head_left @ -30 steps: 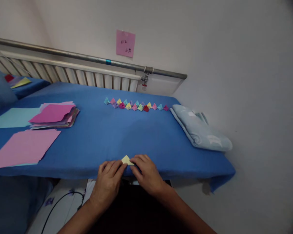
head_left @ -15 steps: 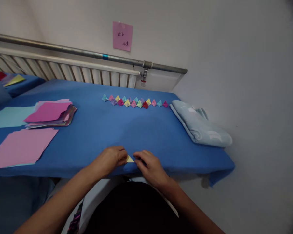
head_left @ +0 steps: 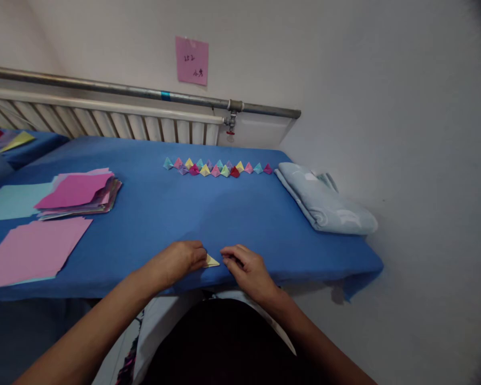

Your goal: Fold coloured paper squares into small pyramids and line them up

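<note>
A small folded piece of yellow paper [head_left: 212, 261] lies at the front edge of the blue-covered table [head_left: 156, 214], its pointed end facing right. My left hand [head_left: 186, 258] is closed on its left part and hides much of it. Just right of the paper's tip, my right hand [head_left: 244, 267] is held with fingers curled and a gap between thumb and fingertips; it appears to hold nothing. Farther back, several small folded paper shapes [head_left: 204, 170] in mixed colours form two staggered rows.
At the left are a stack of coloured paper [head_left: 78, 191], pink sheets [head_left: 40, 251] and light-blue sheets [head_left: 14, 200]. A folded pale blanket [head_left: 324, 200] sits at the right end. Behind the table run a radiator [head_left: 136, 127] and a pipe [head_left: 200, 100].
The view has shifted slightly. My right hand has drawn a little away from the yellow paper's tip, and more of the paper shows beside my left hand.
</note>
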`<state>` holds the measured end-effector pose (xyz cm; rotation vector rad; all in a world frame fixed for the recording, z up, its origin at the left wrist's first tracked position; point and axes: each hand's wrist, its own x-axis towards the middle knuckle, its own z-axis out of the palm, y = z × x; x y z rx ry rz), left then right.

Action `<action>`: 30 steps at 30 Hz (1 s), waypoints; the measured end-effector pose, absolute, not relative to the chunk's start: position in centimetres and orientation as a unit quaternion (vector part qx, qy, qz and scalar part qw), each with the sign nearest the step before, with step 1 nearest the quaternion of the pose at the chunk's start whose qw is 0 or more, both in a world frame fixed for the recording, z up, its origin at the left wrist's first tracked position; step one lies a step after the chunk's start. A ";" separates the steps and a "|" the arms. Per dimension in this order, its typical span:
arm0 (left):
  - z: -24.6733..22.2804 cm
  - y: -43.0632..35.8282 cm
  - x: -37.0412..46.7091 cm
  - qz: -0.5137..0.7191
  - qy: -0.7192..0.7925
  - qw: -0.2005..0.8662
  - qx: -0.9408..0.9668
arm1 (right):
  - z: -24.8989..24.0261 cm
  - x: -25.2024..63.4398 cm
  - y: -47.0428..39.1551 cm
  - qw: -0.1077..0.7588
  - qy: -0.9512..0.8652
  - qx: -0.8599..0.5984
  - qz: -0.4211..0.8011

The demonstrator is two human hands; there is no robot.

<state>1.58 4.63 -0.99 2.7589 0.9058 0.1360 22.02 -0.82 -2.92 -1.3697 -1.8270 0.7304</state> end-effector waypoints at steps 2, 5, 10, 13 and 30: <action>-1.1 4.1 1.8 0.043 0.322 0.099 0.941 | -3.0 22.1 -0.8 0.369 -0.708 -0.530 0.285; -1.2 3.1 2.4 0.044 0.354 0.069 0.932 | -3.2 22.1 -0.7 0.379 -0.704 -0.526 0.289; -1.4 2.6 2.9 0.069 0.432 0.032 0.899 | -2.9 21.4 -1.0 0.401 -0.677 -0.544 0.292; -1.5 2.4 3.2 0.161 0.489 0.028 0.857 | -2.1 20.3 -1.1 0.426 -0.636 -0.552 0.331; -1.6 0.2 5.6 0.354 0.530 0.012 0.771 | -1.9 18.2 0.5 0.438 -0.654 -0.544 0.290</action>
